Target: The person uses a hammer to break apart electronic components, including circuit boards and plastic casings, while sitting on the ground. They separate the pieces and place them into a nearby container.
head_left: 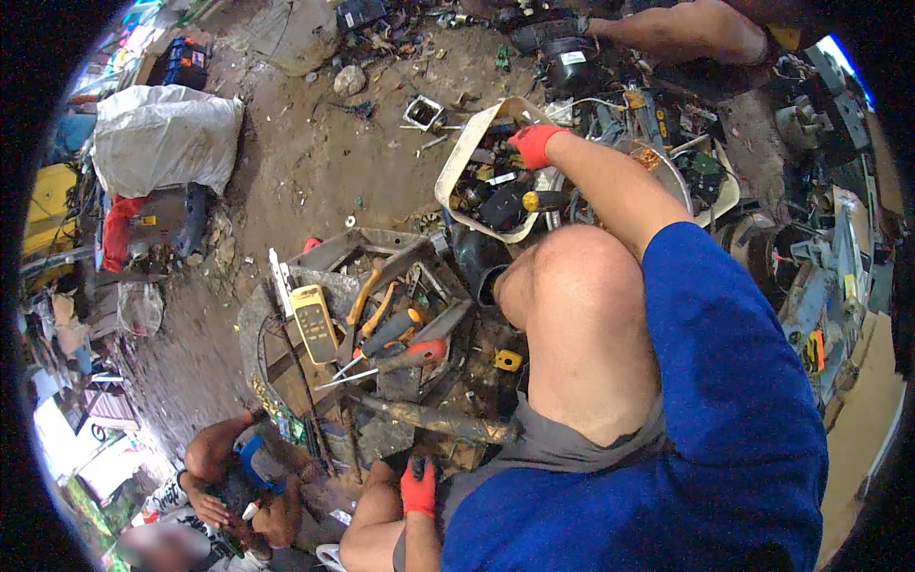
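Your right hand (534, 143) in its red glove grips the rim of the cream plastic tub of scrap parts (457, 167) — sorting underway; your left hand (417, 488) rests closed, empty — pick next.

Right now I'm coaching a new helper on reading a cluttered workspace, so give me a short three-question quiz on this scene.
1. True or false: the right hand reaches into the cream tray of scrap parts.
2. Which lies beside the yellow meter? A) screwdrivers B) a saw C) a paint tin
3. Fill in: the left hand wears a ___ glove.

Key: 1 true; 2 A, the screwdrivers; 3 red.
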A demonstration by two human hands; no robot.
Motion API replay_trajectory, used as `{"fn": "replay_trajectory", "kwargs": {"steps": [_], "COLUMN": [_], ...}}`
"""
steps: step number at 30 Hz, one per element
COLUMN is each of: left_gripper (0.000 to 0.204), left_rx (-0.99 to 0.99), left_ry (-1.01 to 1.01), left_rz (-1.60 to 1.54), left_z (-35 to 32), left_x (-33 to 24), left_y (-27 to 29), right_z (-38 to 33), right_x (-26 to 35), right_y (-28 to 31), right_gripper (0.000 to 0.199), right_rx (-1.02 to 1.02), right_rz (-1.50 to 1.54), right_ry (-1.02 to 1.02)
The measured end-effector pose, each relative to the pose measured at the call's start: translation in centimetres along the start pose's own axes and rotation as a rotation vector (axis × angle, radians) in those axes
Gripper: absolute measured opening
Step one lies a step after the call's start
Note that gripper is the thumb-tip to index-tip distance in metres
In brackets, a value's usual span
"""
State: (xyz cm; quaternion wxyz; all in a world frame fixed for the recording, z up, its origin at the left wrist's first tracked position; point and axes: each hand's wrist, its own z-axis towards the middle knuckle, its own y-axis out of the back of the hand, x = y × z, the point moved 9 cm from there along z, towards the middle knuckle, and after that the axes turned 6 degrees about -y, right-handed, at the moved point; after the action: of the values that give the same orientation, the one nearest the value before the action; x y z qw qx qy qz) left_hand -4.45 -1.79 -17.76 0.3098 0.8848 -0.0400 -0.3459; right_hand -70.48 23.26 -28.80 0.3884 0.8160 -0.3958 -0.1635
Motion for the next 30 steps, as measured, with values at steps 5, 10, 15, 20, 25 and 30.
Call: {"fn": "replay_trajectory", "kwargs": {"steps": [5,10,15,20,25,30], "left_gripper": [0.034,0.036,0.036,0.034,0.033,0.033], "left_rx": [0.035,0.013,-0.002,0.036,0.046,0.074], "left_ry": [0.051,0.027,0.153,0.131,0.122,0.156], "left_rz": [0.034,0.118,0.032,0.013,0.076,-0.065], "left_z": [0.9,1.6,1.0,1.5,1.3,1.3], "left_x": [0.4,3.1,5.0,3.6,1.8,2.5], "left_y": [0.2,-0.1,-0.4,-0.3,-0.1,-0.8], "right_z": [2.4,5.6,5.2,4.4,1.7,-1.8], "right_x": [-1.2,-2.3,-1.1,-1.8,2.6,7.0], "right_y": [-1.0,-4.5,-3.9,-3.5,-0.7,-1.5], "right_gripper": [0.064,0.067,0.066,0.058,0.104,0.084], "right_rx": [0.018,0.017,-0.054,0.217,0.030,-0.011], "right_rz": [0.064,0.125,0.231,0.226,0.273,-0.241], "right_ry": [-0.055,-0.079,-0.060,-0.035,0.045,0.202]}}
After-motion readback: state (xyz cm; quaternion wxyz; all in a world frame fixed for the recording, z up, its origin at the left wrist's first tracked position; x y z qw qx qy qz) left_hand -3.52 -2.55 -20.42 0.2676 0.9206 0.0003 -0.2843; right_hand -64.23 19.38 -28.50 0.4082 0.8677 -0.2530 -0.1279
